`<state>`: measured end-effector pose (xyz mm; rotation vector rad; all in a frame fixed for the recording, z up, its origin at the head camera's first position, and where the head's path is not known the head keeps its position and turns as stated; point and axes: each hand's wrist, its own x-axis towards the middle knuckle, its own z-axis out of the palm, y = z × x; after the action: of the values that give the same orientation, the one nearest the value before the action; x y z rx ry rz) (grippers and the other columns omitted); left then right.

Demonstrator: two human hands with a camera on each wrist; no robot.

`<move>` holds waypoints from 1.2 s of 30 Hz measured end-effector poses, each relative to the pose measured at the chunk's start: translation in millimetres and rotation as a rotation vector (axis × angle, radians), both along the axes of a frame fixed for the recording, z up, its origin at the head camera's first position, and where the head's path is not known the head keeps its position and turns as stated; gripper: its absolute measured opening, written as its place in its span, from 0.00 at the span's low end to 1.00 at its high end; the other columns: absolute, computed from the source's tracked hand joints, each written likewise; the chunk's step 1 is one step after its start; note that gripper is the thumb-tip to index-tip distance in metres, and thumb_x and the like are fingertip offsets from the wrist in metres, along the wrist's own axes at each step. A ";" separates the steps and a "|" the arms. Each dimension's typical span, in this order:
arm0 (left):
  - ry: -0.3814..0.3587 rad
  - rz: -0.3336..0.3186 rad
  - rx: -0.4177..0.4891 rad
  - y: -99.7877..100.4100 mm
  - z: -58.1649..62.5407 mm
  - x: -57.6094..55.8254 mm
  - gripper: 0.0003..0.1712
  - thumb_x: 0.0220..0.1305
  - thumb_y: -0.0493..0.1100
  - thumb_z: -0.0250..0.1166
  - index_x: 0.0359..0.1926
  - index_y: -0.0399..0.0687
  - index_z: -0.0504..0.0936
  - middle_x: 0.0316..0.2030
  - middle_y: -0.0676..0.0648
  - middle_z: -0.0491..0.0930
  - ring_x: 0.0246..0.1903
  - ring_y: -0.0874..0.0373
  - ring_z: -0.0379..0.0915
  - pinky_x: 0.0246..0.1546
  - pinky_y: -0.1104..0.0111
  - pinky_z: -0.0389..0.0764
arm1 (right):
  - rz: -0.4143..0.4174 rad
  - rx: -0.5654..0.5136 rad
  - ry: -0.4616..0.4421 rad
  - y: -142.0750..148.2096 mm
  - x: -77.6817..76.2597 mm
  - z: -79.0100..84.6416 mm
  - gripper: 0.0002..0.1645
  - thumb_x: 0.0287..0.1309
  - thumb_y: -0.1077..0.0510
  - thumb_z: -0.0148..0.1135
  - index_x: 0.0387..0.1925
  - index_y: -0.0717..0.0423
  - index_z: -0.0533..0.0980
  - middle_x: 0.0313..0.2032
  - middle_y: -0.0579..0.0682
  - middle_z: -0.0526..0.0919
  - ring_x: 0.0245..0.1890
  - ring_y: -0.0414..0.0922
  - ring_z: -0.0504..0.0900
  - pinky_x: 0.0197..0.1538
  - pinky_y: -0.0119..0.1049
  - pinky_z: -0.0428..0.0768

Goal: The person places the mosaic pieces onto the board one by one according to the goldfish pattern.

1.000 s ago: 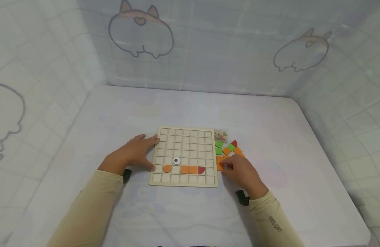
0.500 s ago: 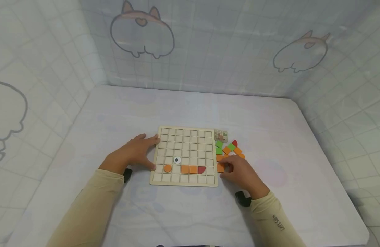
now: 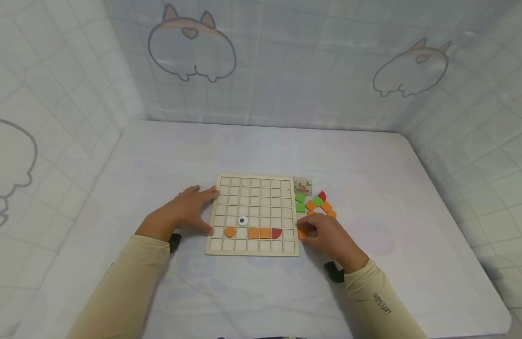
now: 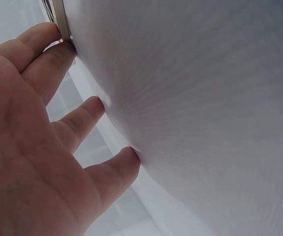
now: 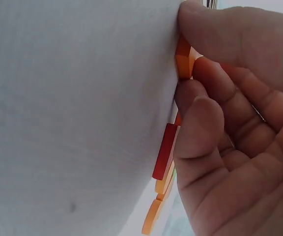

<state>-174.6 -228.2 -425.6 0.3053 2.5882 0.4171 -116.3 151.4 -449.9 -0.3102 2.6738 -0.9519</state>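
Observation:
A wooden grid board (image 3: 254,248) lies flat on the table, with an orange disc (image 3: 229,231), a white eye disc (image 3: 243,220), two orange square tiles (image 3: 259,233) and a red quarter-round tile (image 3: 277,233) on it. My left hand (image 3: 180,212) rests at the board's left edge, fingers spread, thumb and forefinger touching the rim. Against the right edge my right hand (image 3: 328,235) pinches an orange square tile (image 5: 183,61) between thumb and fingers, low at the tabletop in the right wrist view.
Beyond my right hand lie loose green tiles (image 3: 301,207), orange tiles (image 3: 326,206) and a red quarter-round tile (image 3: 322,195). A small pattern card (image 3: 302,186) lies at the board's upper right. Printed fabric walls (image 3: 261,89) enclose the table.
My right fingers have shifted slightly beside the board's right edge and now close around an orange square tile there. My left hand and the tiles on the board stay put.

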 end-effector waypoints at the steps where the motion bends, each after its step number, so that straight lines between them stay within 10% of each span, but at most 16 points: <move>1: -0.001 -0.001 0.000 -0.3 -0.2 -0.1 0.68 0.42 0.59 0.84 0.80 0.57 0.56 0.81 0.49 0.48 0.79 0.32 0.34 0.71 0.29 0.48 | 0.004 0.002 0.003 -0.2 0.4 0.2 0.26 0.52 0.62 0.77 0.55 0.50 0.84 0.50 0.42 0.86 0.47 0.41 0.81 0.53 0.41 0.83; 24: 0.012 -0.009 0.026 -6.7 -5.9 -1.5 0.68 0.41 0.60 0.84 0.80 0.55 0.57 0.81 0.49 0.48 0.79 0.33 0.34 0.70 0.28 0.49 | 0.114 0.049 0.037 -1.7 -0.4 4.3 0.21 0.50 0.66 0.73 0.48 0.52 0.86 0.36 0.40 0.80 0.36 0.40 0.74 0.40 0.32 0.77; 36: 0.014 -0.007 0.038 -5.2 -2.8 2.0 0.67 0.42 0.60 0.84 0.80 0.56 0.58 0.81 0.49 0.50 0.79 0.33 0.35 0.71 0.30 0.49 | 0.246 0.029 0.068 -63.6 -30.0 21.1 0.17 0.48 0.62 0.70 0.44 0.53 0.85 0.38 0.41 0.83 0.38 0.40 0.76 0.46 0.35 0.79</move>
<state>-172.6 -233.3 -428.4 0.3318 2.5947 0.4630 -146.3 87.8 -428.8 -0.6579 2.6276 -0.8399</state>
